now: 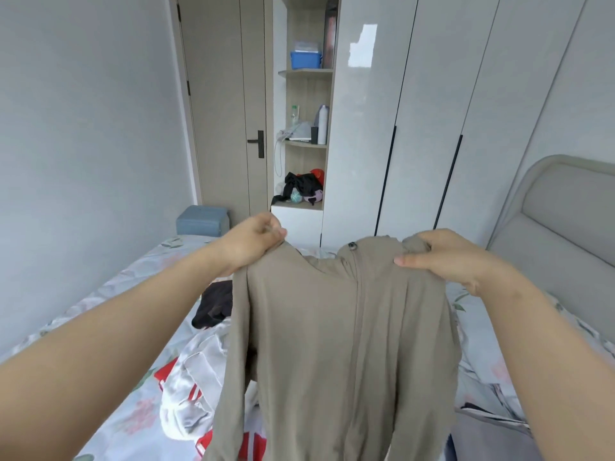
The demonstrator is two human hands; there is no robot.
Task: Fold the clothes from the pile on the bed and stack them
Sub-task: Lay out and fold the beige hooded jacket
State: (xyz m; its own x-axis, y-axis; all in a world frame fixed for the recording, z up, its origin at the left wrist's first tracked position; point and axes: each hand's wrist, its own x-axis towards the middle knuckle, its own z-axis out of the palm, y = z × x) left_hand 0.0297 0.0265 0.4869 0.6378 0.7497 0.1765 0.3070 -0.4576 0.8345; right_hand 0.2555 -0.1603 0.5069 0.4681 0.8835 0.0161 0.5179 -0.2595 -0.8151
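One shirt (pixel 332 344) gripped by left hand (pixel 248 244), right hand (pixel 449 257) (blue bin (pixel 305 59) shelved)

Taupe shirt (pixel 332 327): thin matt cloth. Wardrobe doors (pixel 416 111): glossy white. Headboard (pixel 565 221): smooth padded.

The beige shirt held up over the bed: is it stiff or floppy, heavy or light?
Probably floppy: the beige shirt hangs in long soft folds from the left hand and right hand. Likely light, since gripping only its shoulders holds it up. It may crumple when lowered.
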